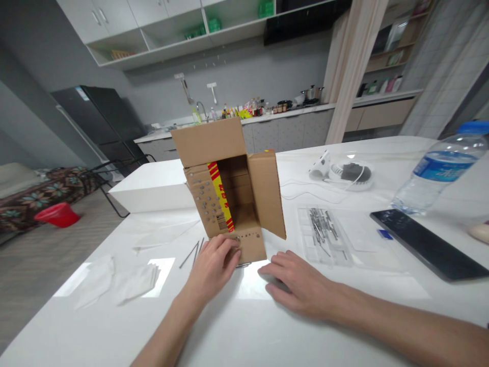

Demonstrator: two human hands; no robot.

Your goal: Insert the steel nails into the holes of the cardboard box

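Right hand [296, 280] lies flat, holding nothing, on the white bench [244, 326].
Left hand [214, 265] touches the open cardboard box [229, 199], yellow-red tape down its side.

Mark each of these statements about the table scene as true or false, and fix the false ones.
1. The left hand touches the lower front of the cardboard box. True.
2. The box is closed and taped shut. False: its flaps stand open and the inside shows.
3. The right hand rests flat on the white table, holding nothing. True.
4. The water bottle lies left of the box. False: it lies at the far right.
5. The clear tray of metal pieces lies right of the box. True.
6. The dark tablet stands upright. False: it lies flat.
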